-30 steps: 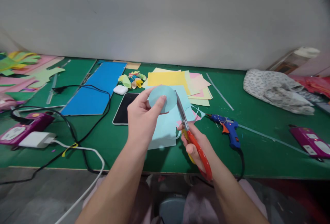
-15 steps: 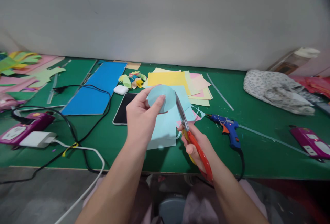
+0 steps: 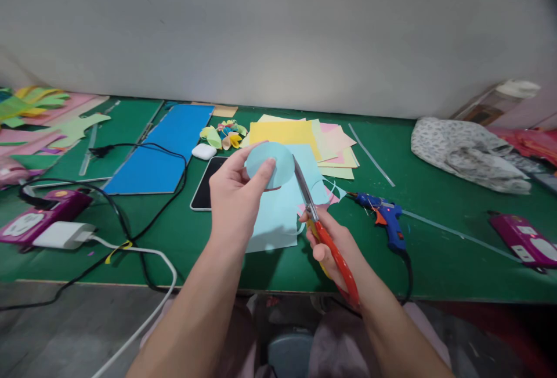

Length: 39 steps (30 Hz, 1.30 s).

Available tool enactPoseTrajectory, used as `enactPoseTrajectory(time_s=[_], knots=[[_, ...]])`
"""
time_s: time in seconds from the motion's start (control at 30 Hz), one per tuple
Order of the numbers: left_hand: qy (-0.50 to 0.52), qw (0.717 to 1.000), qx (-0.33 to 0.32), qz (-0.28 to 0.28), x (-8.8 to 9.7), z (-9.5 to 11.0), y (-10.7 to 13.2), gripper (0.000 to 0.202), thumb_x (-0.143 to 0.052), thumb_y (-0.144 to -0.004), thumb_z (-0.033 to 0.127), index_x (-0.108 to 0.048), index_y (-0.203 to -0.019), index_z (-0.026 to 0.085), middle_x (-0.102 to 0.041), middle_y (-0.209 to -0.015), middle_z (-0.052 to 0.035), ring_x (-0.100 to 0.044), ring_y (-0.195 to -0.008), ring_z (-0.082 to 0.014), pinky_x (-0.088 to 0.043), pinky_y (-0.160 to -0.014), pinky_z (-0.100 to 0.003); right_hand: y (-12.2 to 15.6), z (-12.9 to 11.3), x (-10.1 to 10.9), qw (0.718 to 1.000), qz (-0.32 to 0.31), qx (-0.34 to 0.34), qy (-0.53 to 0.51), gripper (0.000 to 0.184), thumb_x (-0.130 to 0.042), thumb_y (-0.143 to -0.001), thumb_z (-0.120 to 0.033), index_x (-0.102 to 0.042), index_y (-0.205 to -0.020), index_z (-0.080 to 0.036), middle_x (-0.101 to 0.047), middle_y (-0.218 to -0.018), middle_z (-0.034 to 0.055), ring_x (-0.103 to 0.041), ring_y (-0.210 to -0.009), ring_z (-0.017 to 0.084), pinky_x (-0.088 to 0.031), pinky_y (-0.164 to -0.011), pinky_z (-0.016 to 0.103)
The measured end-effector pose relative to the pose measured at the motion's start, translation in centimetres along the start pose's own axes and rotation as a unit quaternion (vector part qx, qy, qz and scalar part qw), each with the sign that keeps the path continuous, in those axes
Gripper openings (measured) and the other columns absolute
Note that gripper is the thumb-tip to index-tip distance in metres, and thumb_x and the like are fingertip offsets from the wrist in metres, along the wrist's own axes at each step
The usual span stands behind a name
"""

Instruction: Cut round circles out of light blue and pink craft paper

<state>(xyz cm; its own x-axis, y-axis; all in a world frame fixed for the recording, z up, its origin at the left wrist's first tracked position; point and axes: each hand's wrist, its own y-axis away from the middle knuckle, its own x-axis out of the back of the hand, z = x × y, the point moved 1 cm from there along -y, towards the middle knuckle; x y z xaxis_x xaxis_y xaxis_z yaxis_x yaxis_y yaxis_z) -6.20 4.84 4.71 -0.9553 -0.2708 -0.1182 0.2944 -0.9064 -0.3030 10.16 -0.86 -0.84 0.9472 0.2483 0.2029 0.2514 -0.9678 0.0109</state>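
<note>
A light blue paper circle (image 3: 282, 164) is pinched in my left hand (image 3: 237, 195), thumb on its face and fingers behind it. My right hand (image 3: 337, 241) grips a pair of scissors (image 3: 335, 250) with red and yellow handles. Their blades look closed or nearly so, with the tip at the circle's right edge; I cannot tell whether they touch. Below both hands lies a light blue paper sheet (image 3: 278, 230), with thin curled offcuts (image 3: 333, 186) at its right side.
Behind the hands are stacked yellow and pink papers (image 3: 282, 132) and small paper flowers (image 3: 226, 134). A phone (image 3: 203, 189) lies left, near a blue board (image 3: 161, 151) and cables. On the right are a blue glue gun (image 3: 387, 215), a purple power strip (image 3: 526, 240) and a patterned cloth (image 3: 461, 151).
My left hand has shifted slightly left with the paper circle, widening the space beside the scissor blades. The scissors and my right hand have barely moved.
</note>
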Motion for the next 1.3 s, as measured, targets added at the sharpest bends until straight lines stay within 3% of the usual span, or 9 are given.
enactPoseTrajectory(time_s=[0.9, 0.97, 1.13, 1.3], knots=[[-0.009, 1.0, 0.0, 0.001, 0.2, 0.1, -0.1, 0.031, -0.069, -0.073, 0.032, -0.067, -0.102, 0.021, -0.071, -0.085, -0.0009, -0.066, -0.071, -0.0136, -0.058, -0.057, -0.024, 0.2, -0.3, 0.2, 1.0, 0.005, 0.005, -0.002, 0.077, -0.047, -0.058, -0.086, -0.051, -0.099, -0.022, -0.034, -0.059, -0.0068, -0.026, -0.053, 0.01, -0.024, -0.049, 0.024], [-0.013, 1.0, 0.011, -0.002, 0.2, 0.1, -0.1, 0.029, -0.07, -0.072, 0.034, -0.068, -0.098, 0.021, -0.068, -0.077, 0.001, -0.062, -0.06, -0.0107, -0.053, -0.049, -0.02, 0.1, -0.4, 0.1, 1.0, 0.016, 0.005, -0.008, 0.076, -0.046, -0.06, -0.086, -0.051, -0.102, -0.022, -0.036, -0.06, -0.0065, -0.028, -0.052, 0.01, -0.028, -0.049, 0.025], [-0.016, 0.999, 0.043, -0.002, 0.2, -0.2, 0.0, 0.016, -0.072, -0.071, 0.035, -0.068, -0.08, 0.021, -0.047, -0.05, 0.0073, -0.036, -0.036, -0.0035, -0.028, -0.032, -0.016, -0.5, 0.4, 0.2, 0.997, 0.06, 0.019, -0.051, 0.085, -0.051, -0.057, -0.085, -0.048, -0.115, -0.023, -0.048, -0.071, -0.0023, -0.042, -0.055, 0.012, -0.037, -0.053, 0.026], [0.016, 0.997, 0.069, -0.031, -0.3, -0.3, 0.2, 0.016, -0.072, -0.072, 0.035, -0.067, -0.076, 0.02, -0.049, -0.048, 0.0066, -0.045, -0.035, -0.0059, -0.031, -0.033, -0.018, -0.9, 1.5, 1.1, 0.992, 0.108, 0.065, -0.025, 0.082, -0.05, -0.065, -0.081, -0.044, -0.124, -0.024, -0.054, -0.081, 0.0015, -0.048, -0.058, 0.013, -0.042, -0.056, 0.028]])
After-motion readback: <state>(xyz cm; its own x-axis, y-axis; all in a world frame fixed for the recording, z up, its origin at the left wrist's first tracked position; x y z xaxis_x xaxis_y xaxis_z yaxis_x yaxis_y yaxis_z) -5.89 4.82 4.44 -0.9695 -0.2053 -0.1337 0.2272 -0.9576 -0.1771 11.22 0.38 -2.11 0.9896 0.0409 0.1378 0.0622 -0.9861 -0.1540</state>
